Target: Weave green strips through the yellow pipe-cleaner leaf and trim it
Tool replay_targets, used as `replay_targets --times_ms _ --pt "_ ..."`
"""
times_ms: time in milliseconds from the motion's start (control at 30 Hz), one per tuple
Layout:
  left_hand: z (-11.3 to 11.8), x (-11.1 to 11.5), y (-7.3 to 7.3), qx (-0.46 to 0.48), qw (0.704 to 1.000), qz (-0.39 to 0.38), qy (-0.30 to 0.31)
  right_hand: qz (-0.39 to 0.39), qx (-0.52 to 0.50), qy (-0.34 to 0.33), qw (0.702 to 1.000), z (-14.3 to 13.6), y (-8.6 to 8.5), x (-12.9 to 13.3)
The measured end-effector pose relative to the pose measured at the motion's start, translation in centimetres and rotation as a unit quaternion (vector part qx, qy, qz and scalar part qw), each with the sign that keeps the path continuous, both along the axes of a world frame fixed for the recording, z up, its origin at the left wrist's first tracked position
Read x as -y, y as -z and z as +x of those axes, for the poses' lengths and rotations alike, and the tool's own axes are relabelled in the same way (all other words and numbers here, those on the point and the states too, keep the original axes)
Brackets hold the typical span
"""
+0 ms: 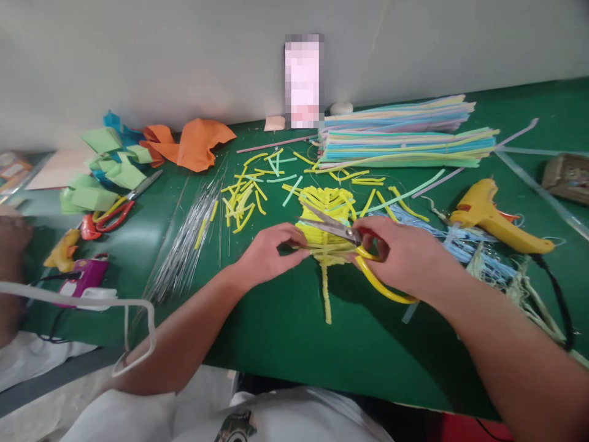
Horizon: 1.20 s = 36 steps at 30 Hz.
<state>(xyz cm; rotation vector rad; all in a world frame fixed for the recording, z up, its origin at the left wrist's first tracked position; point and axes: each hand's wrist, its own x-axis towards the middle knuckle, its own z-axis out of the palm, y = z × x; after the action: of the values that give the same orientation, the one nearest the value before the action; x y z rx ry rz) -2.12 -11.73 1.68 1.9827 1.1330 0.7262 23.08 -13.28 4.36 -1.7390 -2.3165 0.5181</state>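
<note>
A leaf shape made of yellow pipe cleaners (329,202), with a straight stem pointing toward me, is in front of my chest. My left hand (271,252) pinches its left edge between thumb and fingers. In my right hand (400,252) is a pair of scissors (329,227) with yellow handles; the blades lie across the leaf, pointing left, slightly parted. Part of the leaf is hidden beneath the blades and fingers. Short yellow pipe-cleaner pieces (239,199) are scattered beyond my left hand, a few pale green ones among them.
Bundled pastel pipe cleaners (405,147) lie at the back, near an upright phone (302,83). A yellow glue gun (499,218) rests at right, thin wires (188,239) at left. Farther left are orange paper (197,144), red-handled scissors (115,215) and another person's hand (13,236).
</note>
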Motion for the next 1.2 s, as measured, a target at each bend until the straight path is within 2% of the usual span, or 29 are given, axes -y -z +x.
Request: replay_targets --times_ms 100,233,433,633,967,1200 --pt "-0.2 -0.2 0.3 0.027 0.996 -0.060 -0.066 0.073 0.146 -0.060 0.985 2.1 -0.8 0.0" --pt "-0.2 -0.5 0.8 0.034 0.990 -0.100 -0.091 0.086 0.232 -0.107 0.963 3.8 -1.2 0.1" --pt "0.1 -0.7 0.9 0.037 0.988 -0.113 -0.094 0.084 0.245 -0.169 0.951 3.4 -0.3 0.9" --pt "0.1 -0.8 1.3 0.035 0.988 -0.111 -0.100 0.125 0.289 -0.208 0.926 3.0 0.4 0.6" --pt "0.1 -0.8 1.0 0.040 0.987 -0.120 -0.096 0.119 0.306 -0.217 0.919 1.7 1.2 0.0" --pt "0.1 -0.9 1.2 0.041 0.987 -0.120 -0.096 0.179 0.314 -0.229 0.904 1.3 1.5 0.0"
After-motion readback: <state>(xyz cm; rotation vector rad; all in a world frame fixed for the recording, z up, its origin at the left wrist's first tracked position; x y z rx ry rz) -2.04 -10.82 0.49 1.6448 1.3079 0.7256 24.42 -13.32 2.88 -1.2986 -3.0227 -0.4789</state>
